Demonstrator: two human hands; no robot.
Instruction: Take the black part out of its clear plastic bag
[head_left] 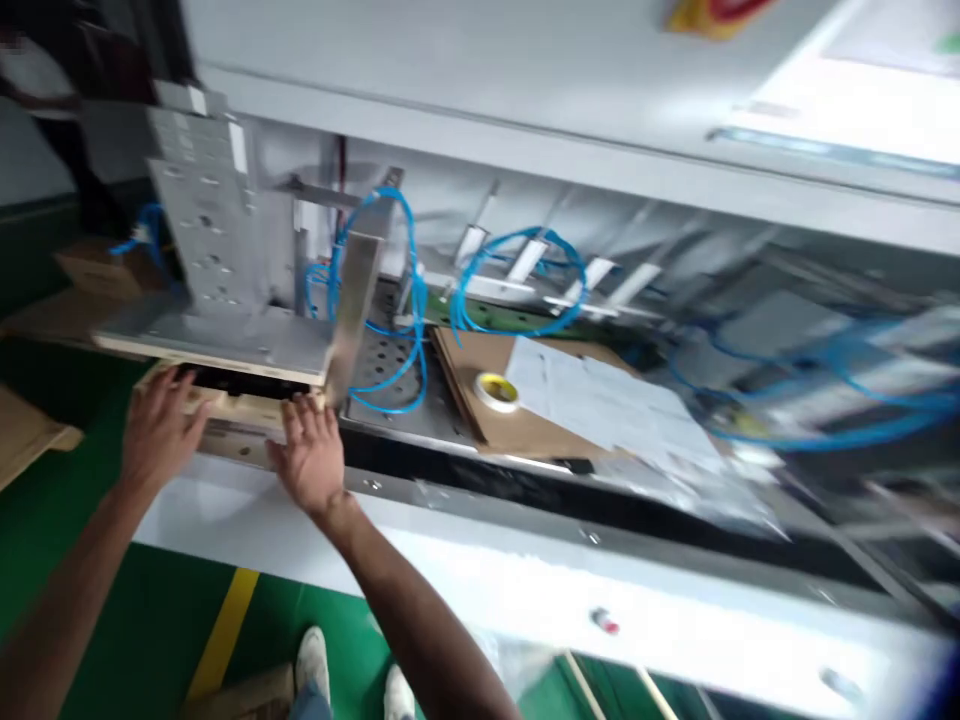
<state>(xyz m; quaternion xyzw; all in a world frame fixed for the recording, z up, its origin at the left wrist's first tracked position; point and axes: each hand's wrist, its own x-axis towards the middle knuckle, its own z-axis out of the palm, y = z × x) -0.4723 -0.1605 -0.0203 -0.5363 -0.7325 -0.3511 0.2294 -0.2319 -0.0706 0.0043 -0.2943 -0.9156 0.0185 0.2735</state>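
Note:
My left hand (161, 425) rests on the left end of a pale, cream-coloured bar (244, 408), its fingers stretched out and thumb apart. At the other end of the bar lies my right hand (309, 455), palm down with fingers extended. The bar runs along the front edge of the machine, below a grey metal plate (217, 335) with a cream edge. A dark gap shows between plate and bar. The fingertips partly cover the bar's ends. An upright metal bracket (356, 300) stands just beyond my right hand.
Blue air hoses (517, 240) loop over the machine bed. A tape roll (496, 392) and white papers (592, 390) lie on cardboard (465, 350). Cardboard boxes (112, 268) are on the floor at left, where a person stands. The right side is blurred.

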